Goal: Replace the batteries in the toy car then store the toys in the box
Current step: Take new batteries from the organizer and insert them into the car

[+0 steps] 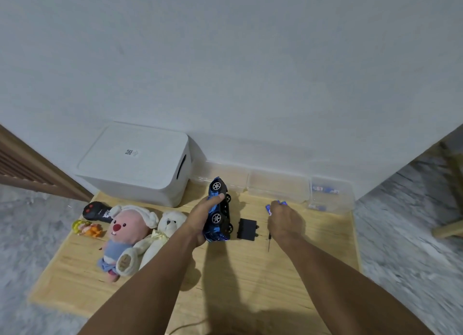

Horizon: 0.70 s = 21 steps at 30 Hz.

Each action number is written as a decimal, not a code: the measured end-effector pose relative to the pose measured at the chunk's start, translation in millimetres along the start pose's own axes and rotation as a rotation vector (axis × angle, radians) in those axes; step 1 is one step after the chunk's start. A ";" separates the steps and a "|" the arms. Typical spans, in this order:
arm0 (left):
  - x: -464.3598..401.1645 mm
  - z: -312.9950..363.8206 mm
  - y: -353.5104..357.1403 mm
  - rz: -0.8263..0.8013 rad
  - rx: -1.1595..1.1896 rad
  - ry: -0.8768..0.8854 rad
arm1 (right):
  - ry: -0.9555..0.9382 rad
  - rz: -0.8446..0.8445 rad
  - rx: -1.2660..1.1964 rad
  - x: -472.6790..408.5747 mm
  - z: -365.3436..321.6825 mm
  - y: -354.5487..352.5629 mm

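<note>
My left hand grips the blue toy car, which is tipped on its side on the wooden board with its wheels facing right. The black battery cover lies flat just right of the car. My right hand is closed on blue batteries that poke out at its fingertips. A small screwdriver lies under that wrist. The white lidded box stands shut at the back left against the wall.
A pink plush, a white teddy, a black remote and a small orange figure lie left. Clear plastic containers, one holding batteries, line the wall at the right. Grey floor surrounds the board.
</note>
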State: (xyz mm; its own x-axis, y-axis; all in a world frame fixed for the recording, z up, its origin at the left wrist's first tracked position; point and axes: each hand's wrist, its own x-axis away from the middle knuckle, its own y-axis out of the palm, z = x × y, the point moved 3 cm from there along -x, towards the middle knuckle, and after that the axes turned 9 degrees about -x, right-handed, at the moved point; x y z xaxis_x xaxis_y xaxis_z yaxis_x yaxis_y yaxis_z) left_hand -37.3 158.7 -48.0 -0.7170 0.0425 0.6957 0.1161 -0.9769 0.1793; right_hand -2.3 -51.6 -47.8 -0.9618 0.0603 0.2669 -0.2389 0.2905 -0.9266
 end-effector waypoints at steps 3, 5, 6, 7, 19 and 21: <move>-1.5 0.7 2.9 -0.033 0.028 0.026 | 0.022 0.028 -0.070 2.2 -4.8 -1.6; 1.3 3.2 5.9 -0.052 0.071 0.008 | 0.047 0.057 -0.233 -1.4 -7.1 0.9; 1.6 4.0 7.4 -0.057 0.095 -0.006 | 0.062 0.077 -0.357 -3.8 -8.5 1.1; 1.2 4.5 8.4 -0.059 0.117 -0.018 | 0.077 0.091 -0.502 -5.9 -10.8 -0.2; -1.5 15.8 21.3 -0.059 0.234 0.155 | 0.020 0.010 -1.286 -10.2 -43.6 -44.5; 0.1 19.4 26.0 -0.055 0.215 0.186 | -0.013 -0.027 -1.265 -8.9 -48.8 -46.1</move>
State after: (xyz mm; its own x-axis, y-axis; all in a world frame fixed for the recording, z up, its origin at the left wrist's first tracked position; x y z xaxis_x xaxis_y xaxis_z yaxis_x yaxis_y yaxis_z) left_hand -21.0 137.4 -29.7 -0.8377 0.0356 0.5450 0.2022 -0.9068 0.3700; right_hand 23.9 -18.9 5.5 -0.9615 0.0329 0.2730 0.0290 0.9994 -0.0186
